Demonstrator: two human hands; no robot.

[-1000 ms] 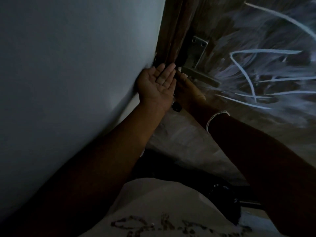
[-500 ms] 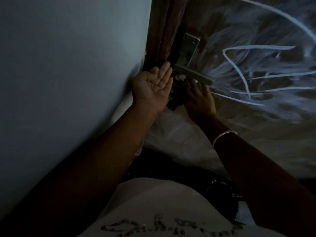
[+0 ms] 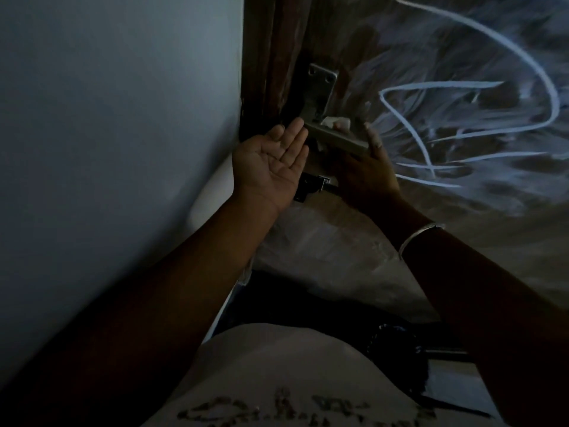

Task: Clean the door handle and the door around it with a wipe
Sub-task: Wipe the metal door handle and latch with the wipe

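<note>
Stands close to a wooden door (image 3: 462, 211) in dim light, looking down along both forearms. Holds the left hand (image 3: 271, 167) flat, palm up and fingers straight, gripping nothing, fingertips just beside the left end of the door handle (image 3: 335, 138) and close to the dark door frame (image 3: 268, 57). Reaches the right hand (image 3: 366, 171) up from under the metal lever and curls its fingers round it, pinching a white wipe (image 3: 334, 122) against the bar, with a crumpled bit of wipe visible above the lever and a smaller bit below it. Wears a thin bangle (image 3: 420, 237) on the right wrist. Sees the handle's backplate (image 3: 321, 84) running up on the far side, two screws at its top. Has a small black fitting (image 3: 309, 186) just under the lever, between the two hands, too dark to identify. Faces pale chalk-like scribbles (image 3: 437, 85) right of the handle and a plain grey-blue wall (image 3: 123, 118) on the left
</note>
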